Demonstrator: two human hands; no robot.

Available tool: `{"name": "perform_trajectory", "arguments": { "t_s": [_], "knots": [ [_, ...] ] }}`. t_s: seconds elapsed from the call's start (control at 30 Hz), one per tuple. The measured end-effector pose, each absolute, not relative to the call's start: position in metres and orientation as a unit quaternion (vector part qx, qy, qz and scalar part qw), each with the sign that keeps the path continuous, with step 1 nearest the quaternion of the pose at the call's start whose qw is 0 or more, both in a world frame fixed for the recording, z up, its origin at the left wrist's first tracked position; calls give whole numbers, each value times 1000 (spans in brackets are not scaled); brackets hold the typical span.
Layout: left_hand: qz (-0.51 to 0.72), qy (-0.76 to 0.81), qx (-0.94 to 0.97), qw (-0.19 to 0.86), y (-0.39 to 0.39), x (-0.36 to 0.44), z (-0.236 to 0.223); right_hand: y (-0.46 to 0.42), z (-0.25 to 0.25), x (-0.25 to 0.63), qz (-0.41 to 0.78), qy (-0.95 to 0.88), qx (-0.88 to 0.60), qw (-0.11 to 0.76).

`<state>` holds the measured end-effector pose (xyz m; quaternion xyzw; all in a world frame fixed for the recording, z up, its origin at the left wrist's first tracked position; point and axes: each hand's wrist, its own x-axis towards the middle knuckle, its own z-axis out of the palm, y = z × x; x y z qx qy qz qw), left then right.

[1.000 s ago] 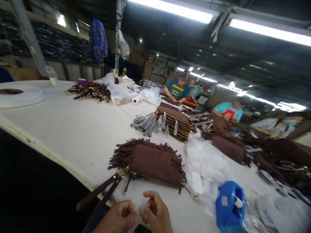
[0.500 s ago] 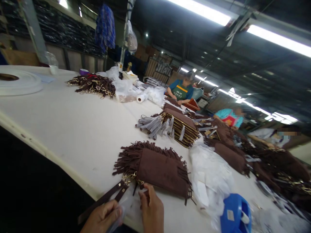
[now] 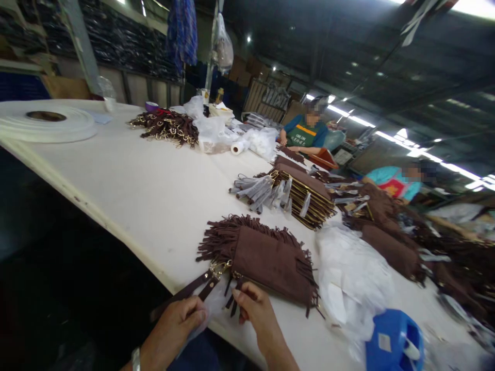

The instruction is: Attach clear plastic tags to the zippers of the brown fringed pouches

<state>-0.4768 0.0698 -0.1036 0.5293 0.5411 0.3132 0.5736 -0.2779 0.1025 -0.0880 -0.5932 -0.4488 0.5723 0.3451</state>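
Note:
A brown fringed suede bag lies flat on the white table in front of me. Gold clips join a brown wrist strap to its near left corner. My left hand is closed, thumb pressed over the fingers, on a thin clear plastic sleeve; the strap runs close behind this hand. My right hand pinches at a short dark brown strip hanging by the bag's zipped edge. The fingers partly cover the strip's upper end.
White plastic bags and a blue plastic container are to the right. A stack of brown bags with wrapped straps stands behind. Farther left are a pile of brown straps and a white tape roll. Co-workers sit across the table.
My view has swung left, so everything sits farther right in the picture. The right hand's fingers are more curled by the bag's edge. The left hand keeps its grip on the plastic.

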Motion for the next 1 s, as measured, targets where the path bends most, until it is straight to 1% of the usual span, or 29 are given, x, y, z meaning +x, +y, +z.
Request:
{"name": "perform_trajectory", "arguments": {
  "t_s": [0.07, 0.17, 0.27, 0.37, 0.67, 1.0],
  "knots": [
    [307, 543, 534, 572, 64, -480, -106, 102, -90, -281, 598, -433, -572, 356],
    [304, 546, 519, 583, 57, -483, -117, 100, -91, -284, 650, -375, -530, 395],
    [307, 537, 479, 623, 51, -485, -128, 99, -93, -286, 702, -313, -487, 414],
    [306, 524, 432, 667, 48, -484, -133, 98, -95, -285, 725, -295, -464, 415],
    [306, 452, 319, 774, 43, -478, -150, 99, -96, -280, 723, -333, -457, 396],
    [322, 431, 300, 788, 46, -466, -148, 99, -98, -282, 686, -393, -472, 390]
  ]
}}
